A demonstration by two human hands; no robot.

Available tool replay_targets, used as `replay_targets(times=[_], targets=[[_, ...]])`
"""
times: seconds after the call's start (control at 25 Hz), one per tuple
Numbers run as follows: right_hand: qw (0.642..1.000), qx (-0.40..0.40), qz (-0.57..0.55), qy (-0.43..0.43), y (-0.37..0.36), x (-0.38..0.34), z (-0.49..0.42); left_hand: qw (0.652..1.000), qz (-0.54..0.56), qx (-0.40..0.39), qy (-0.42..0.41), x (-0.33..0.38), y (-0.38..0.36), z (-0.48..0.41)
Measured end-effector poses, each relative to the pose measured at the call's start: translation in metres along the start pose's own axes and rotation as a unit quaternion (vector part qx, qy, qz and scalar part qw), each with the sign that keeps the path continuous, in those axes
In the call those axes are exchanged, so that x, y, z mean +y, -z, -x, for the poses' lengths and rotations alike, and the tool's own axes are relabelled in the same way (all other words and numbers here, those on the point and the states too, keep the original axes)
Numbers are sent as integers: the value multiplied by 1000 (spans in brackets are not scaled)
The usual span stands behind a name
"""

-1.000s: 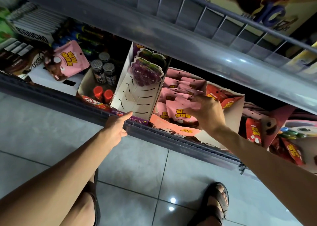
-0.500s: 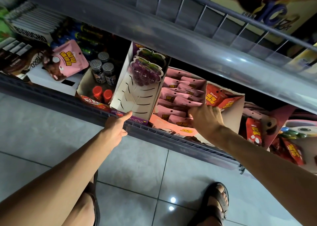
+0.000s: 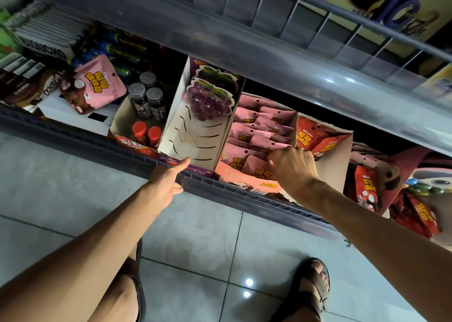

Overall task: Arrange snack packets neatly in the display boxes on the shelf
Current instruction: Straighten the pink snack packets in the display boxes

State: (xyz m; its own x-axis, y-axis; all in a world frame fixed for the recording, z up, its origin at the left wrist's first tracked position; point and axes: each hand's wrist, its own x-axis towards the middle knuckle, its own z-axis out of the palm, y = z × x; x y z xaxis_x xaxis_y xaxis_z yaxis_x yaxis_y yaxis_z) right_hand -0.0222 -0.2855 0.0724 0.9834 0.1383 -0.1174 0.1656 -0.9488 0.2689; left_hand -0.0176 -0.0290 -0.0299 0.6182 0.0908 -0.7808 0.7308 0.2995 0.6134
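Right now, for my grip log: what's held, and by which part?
The right hand grips pink packets by their top edges; the left hand holds nothing, thumb touching the grape box.

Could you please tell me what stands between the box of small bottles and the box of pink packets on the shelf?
In the head view, a white display box holding grape-shaped packets stands there.

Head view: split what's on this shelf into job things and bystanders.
Job:
right hand gripping pink packets
pink display box
red packets
left hand at the grape-candy box

Bystanders:
dark bottles
red-capped tubes
chocolate packs
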Motion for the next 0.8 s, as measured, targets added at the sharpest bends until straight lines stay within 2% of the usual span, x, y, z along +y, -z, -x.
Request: replay_targets(times=[0.16,0.32,0.44,0.56,0.8], targets=[[999,14,-48,10,6,0,1,1000,-12,0,10,0,1,1],[992,62,-109,29,23,-11,6,999,8,-53,11,0,8,10],[982,75,-163,64,42,-28,-7,996,76,29,23,8,17,20],[964,57,-236,107,59,-61,-38,988,124,92,-1,21,32,17],[909,11,-385,158,84,-170,-121,989,93,113,-14,41,56,5]])
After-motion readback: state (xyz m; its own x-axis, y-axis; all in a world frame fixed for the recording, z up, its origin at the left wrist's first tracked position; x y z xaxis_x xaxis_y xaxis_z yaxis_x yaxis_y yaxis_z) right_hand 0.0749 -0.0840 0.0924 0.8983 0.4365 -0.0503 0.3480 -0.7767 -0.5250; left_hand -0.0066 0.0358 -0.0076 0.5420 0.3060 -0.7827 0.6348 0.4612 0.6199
